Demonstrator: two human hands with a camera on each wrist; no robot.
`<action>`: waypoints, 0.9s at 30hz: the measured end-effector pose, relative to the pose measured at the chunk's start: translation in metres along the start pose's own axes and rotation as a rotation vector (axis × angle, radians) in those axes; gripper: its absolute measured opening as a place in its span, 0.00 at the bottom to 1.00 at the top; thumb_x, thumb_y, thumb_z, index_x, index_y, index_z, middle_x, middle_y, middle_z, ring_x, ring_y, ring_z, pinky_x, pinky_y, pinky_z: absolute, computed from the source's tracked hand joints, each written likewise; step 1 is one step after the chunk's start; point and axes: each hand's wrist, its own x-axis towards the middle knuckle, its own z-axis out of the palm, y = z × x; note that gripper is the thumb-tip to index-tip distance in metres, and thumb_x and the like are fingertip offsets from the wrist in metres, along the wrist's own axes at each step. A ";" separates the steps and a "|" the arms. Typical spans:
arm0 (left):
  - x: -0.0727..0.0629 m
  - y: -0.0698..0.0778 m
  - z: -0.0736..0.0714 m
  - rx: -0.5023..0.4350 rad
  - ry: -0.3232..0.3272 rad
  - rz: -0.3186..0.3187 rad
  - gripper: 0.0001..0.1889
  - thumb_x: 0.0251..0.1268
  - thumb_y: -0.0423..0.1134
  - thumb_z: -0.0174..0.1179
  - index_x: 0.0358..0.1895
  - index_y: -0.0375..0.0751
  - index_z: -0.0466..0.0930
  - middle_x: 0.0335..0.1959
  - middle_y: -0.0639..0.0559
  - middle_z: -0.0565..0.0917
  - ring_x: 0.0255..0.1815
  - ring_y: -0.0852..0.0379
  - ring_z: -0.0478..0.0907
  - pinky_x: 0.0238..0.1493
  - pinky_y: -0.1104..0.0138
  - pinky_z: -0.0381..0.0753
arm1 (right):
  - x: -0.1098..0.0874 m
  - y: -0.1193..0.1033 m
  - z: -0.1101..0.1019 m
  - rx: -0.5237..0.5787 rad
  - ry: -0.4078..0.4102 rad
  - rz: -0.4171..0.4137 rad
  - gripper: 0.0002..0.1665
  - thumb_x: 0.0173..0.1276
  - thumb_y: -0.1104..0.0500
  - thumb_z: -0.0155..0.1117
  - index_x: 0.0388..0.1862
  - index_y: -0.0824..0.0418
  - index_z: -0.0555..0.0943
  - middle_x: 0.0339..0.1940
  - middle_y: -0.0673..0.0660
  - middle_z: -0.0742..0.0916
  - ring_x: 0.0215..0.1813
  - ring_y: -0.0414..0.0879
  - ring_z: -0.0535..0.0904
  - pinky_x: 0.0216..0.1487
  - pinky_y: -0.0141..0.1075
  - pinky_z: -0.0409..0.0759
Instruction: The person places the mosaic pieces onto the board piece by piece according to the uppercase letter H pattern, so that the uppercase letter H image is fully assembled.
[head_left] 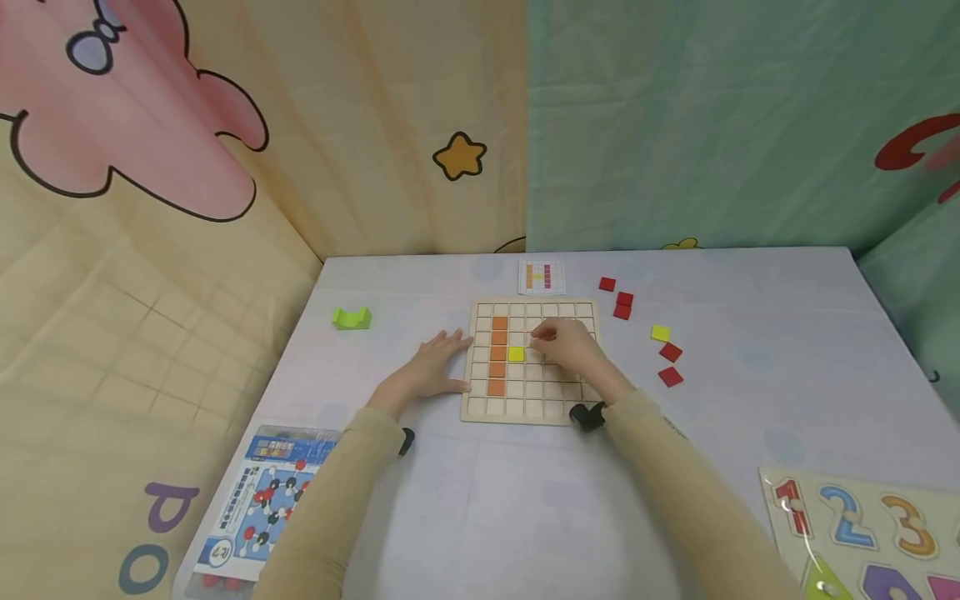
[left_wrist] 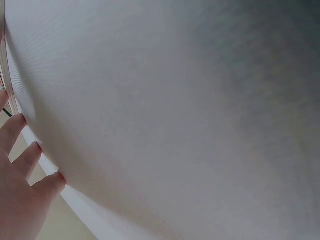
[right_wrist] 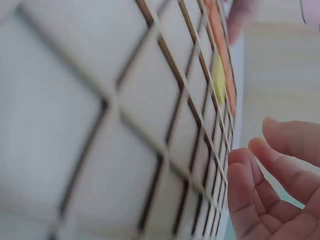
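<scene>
Head view: spread left hand [head_left: 432, 367] rested at the left edge of the grid board [head_left: 517, 407]; right hand [head_left: 572, 346] hung above it, fingers bent, hold indeterminable. Yellow tile [head_left: 516, 354] seated there appeared light, stiff, smooth, best pinched by opposite edges.

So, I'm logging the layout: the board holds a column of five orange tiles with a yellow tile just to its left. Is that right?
Only the side is wrong: the head view shows the yellow tile just to the right of the five orange tiles on the board. The rest stands.
</scene>
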 end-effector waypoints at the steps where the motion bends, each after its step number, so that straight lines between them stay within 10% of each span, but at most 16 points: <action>1: 0.000 0.000 0.000 -0.001 0.000 0.001 0.48 0.58 0.52 0.70 0.79 0.52 0.52 0.82 0.49 0.46 0.83 0.46 0.35 0.81 0.46 0.38 | -0.001 0.004 -0.007 0.012 0.006 0.016 0.18 0.71 0.54 0.60 0.55 0.62 0.82 0.51 0.61 0.85 0.49 0.52 0.79 0.52 0.43 0.81; 14: -0.001 -0.001 0.001 0.003 0.010 0.015 0.47 0.59 0.52 0.69 0.79 0.51 0.52 0.82 0.48 0.46 0.83 0.44 0.35 0.80 0.45 0.38 | -0.023 0.081 -0.090 0.101 0.185 0.266 0.24 0.74 0.53 0.56 0.65 0.62 0.74 0.62 0.67 0.77 0.58 0.60 0.72 0.56 0.49 0.81; 27: -0.002 -0.002 0.000 -0.002 0.007 0.034 0.47 0.59 0.52 0.69 0.79 0.50 0.52 0.82 0.47 0.46 0.83 0.44 0.35 0.80 0.44 0.38 | -0.034 0.123 -0.104 0.061 0.193 0.294 0.27 0.72 0.56 0.59 0.64 0.70 0.72 0.59 0.71 0.78 0.55 0.61 0.74 0.61 0.52 0.76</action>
